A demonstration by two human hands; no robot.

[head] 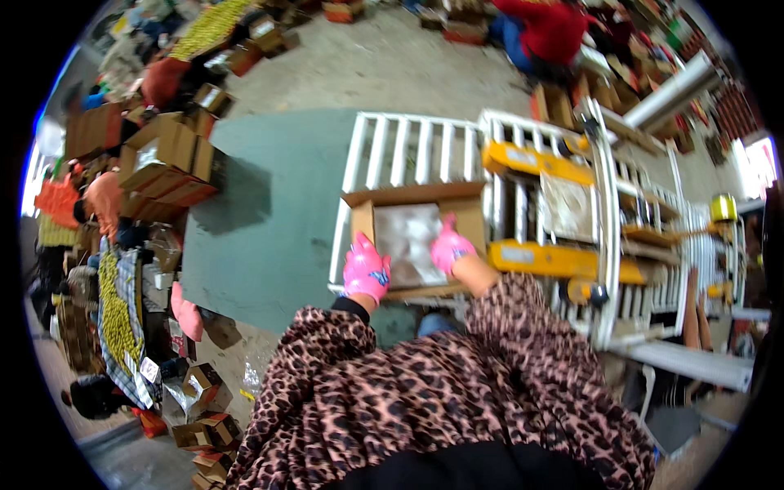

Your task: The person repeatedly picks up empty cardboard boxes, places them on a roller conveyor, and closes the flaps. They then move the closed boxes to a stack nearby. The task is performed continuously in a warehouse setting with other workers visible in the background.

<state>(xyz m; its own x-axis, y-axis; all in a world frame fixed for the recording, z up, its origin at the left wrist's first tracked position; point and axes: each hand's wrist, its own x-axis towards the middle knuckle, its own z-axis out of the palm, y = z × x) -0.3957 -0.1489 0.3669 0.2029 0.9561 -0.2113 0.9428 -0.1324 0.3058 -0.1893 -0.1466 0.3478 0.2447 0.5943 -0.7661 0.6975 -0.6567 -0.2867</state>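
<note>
An open cardboard box [418,195] rests on the near end of a white roller conveyor, in front of me. White or clear plastic wrapping [407,245] lies inside it, and what the wrapping covers cannot be made out. My left hand [366,269], in a pink glove, holds the box at its near left side. My right hand [453,248], gloved in pink too, lies over the right part of the box with its fingers at the edge of the plastic; whether it grips anything is unclear.
The white roller conveyor [401,150] runs off to the right through a taping machine with yellow side guides [542,257]. A greenish board [263,245] lies left of the conveyor. Stacked cardboard boxes [174,153] stand at the left. Several people work around, one in red [551,33] at the upper right.
</note>
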